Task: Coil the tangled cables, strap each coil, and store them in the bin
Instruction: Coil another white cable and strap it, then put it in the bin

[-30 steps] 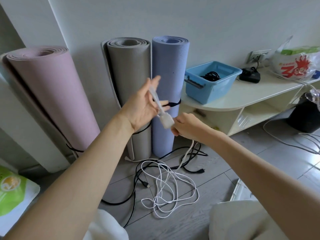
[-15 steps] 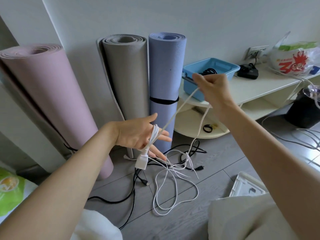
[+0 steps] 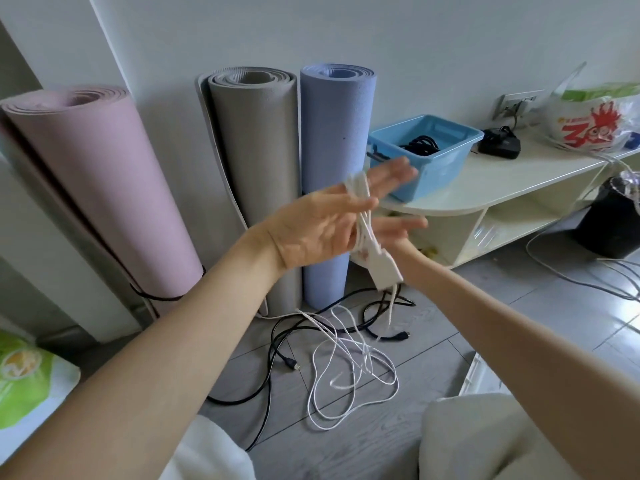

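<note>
My left hand (image 3: 318,230) is raised palm up with straight, spread fingers. A white cable (image 3: 362,209) is wound in loops round them, and its flat white plug (image 3: 382,271) hangs below the palm. The rest of the white cable (image 3: 346,375) trails down to a loose tangle on the floor. My right hand (image 3: 403,249) is tucked behind the left hand and the plug, so its fingers are hidden. A black cable (image 3: 277,344) lies tangled on the floor. The blue bin (image 3: 446,157) stands on the low shelf with a black coil (image 3: 420,145) inside.
Pink (image 3: 97,188), grey (image 3: 256,174) and blue (image 3: 336,174) rolled mats lean on the wall. The cream shelf (image 3: 485,188) also carries a black adapter (image 3: 500,145) and a plastic bag (image 3: 595,123). A dark container (image 3: 613,226) and more white wires sit at the right.
My right hand came down from beside the bin to behind the left hand, laying another turn of white cable. The left hand rose and tilted up, and the floor tangle shrank.
</note>
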A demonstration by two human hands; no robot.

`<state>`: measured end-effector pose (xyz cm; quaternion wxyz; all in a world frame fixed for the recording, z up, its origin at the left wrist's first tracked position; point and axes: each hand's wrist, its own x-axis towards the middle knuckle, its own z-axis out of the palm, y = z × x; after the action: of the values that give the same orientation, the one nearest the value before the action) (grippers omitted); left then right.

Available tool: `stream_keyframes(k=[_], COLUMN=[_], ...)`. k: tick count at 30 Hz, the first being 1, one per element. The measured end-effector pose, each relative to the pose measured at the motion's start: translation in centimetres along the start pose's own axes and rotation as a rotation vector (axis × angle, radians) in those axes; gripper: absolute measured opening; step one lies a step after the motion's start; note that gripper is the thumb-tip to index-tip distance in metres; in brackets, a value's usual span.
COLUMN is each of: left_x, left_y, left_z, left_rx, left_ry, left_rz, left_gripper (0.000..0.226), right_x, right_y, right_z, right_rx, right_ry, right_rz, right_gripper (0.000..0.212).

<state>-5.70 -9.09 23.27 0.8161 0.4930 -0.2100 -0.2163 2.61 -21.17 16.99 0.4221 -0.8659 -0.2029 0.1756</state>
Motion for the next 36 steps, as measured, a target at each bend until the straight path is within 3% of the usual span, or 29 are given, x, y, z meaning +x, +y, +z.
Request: stream_keyframes(k=[3,5,9,17,26,31,36], left_x=[0.1,-0.2,-0.6,-1.4,-1.3,-1.7,-1.1], left_y=[0.6,0.5,-0.2,-0.2,-1.4,-1.2,-0.7], left_z=[-1.1,-2.2,-3.5,-4.2,-5.1,-2.7,-0.2], left_rx=[-0.008,0.07,0.255,0.508,0.477,0.36,0.405], left_ry=[0.391,0.522,0.698,0.857,0.713,0.35,0.113], left_rz=[0.139,0.126,0.065,-0.011,-0.163,-0.427,-0.335], left_gripper=[0.071,0.074,0.057,0.059,0.057,0.066,0.044], right_x=[0.3,-0.3,-0.9,-1.6,-3.1,-2.8,-2.5], right_y=[-0.4,-0.9,-1.4,-2.4,-3.8,-4.4,-4.4], right_z=[1.4,1.3,0.3,-1.1,-3.6,-4.1,-3.5], right_rx=[-0.168,-0.247,-0.336,-0.221,-0.163,0.085,0.159], right_ry=[-0.041,-0.04,-0.073,-0.122,-0.147,-0.012,0.091], right_rz=[-0.007,-0.035,-0.069,-0.138,-0.241,-0.275,-0.288], right_gripper=[0.017,0.037,0.042,0.039,0.037,0.048,0.047])
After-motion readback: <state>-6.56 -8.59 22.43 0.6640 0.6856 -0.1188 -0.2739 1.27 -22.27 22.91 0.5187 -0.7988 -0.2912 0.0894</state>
